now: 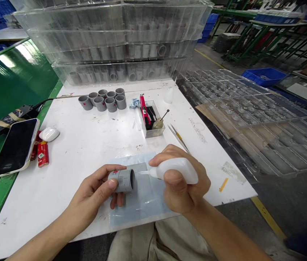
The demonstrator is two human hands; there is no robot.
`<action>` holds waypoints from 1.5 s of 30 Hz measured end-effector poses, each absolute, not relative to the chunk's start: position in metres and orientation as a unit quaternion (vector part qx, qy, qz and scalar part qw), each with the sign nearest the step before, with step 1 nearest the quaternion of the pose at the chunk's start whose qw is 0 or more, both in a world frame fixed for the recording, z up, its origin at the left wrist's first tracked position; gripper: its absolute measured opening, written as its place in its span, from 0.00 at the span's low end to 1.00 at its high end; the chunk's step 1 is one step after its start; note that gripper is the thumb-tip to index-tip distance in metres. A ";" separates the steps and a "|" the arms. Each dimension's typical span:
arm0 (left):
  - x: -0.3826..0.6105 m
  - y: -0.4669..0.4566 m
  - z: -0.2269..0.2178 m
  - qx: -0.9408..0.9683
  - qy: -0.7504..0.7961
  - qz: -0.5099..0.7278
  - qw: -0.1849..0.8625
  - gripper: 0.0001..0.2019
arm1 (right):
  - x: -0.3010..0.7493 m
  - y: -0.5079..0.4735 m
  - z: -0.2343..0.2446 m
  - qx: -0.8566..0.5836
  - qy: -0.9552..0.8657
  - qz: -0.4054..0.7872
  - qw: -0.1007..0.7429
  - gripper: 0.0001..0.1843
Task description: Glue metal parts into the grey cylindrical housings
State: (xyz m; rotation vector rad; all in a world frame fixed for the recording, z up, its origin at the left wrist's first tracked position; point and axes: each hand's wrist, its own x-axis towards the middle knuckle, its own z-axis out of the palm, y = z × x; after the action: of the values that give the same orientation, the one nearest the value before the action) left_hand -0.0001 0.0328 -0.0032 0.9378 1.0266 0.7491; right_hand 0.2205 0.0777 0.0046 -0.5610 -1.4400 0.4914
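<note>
My left hand [99, 188] is closed around a grey cylindrical sleeve [123, 180] with printed marks and a red patch, its open end turned to the right. In my right hand [187, 186] is a white squeeze bottle [179, 169], held on its side. The bottle's thin nozzle points left at the sleeve's open end; whether it touches the rim I cannot tell. Beneath both hands lies a pale blue sheet [145, 212] with clear film on it. Farther back stands a group of several similar grey sleeves [111, 104].
A clear box [155, 133] holds a red tool and a small jar. Tweezers [179, 138] and another white bottle [169, 95] are to the right. Phone [15, 146] and red batteries [43, 154] lie left. Stacked clear trays [93, 74] of sleeves rise behind; more trays [251, 108] sit right.
</note>
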 end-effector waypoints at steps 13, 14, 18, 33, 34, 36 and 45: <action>0.001 0.032 -0.001 0.431 0.464 0.327 0.701 0.25 | 0.222 0.078 0.004 -0.258 -0.640 0.200 0.695 0.20; 0.001 0.032 0.000 0.432 0.463 0.327 0.702 0.25 | 0.222 0.078 0.003 -0.257 -0.639 0.201 0.696 0.20; 0.002 0.033 0.001 0.427 0.464 0.330 0.702 0.24 | 0.222 0.079 0.001 -0.260 -0.639 0.202 0.695 0.19; -0.009 0.029 -0.002 0.456 0.478 0.299 0.689 0.22 | 0.221 0.007 -0.015 -0.419 -0.440 0.207 0.767 0.22; -0.009 0.029 -0.002 0.460 0.482 0.297 0.684 0.23 | 0.220 0.005 -0.017 -0.419 -0.436 0.200 0.771 0.22; -0.007 0.029 -0.001 0.463 0.493 0.296 0.674 0.23 | 0.216 0.002 -0.019 -0.418 -0.436 0.212 0.769 0.22; 0.000 0.025 0.004 0.438 0.518 0.329 0.657 0.25 | 0.198 0.000 -0.031 -0.407 -0.429 0.249 0.768 0.17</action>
State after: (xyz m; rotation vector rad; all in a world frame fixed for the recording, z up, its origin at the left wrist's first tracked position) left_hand 0.0003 0.0252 0.0045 0.9933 1.1732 0.7461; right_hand 0.1983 0.0001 -0.0310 -0.8825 -0.9305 0.5400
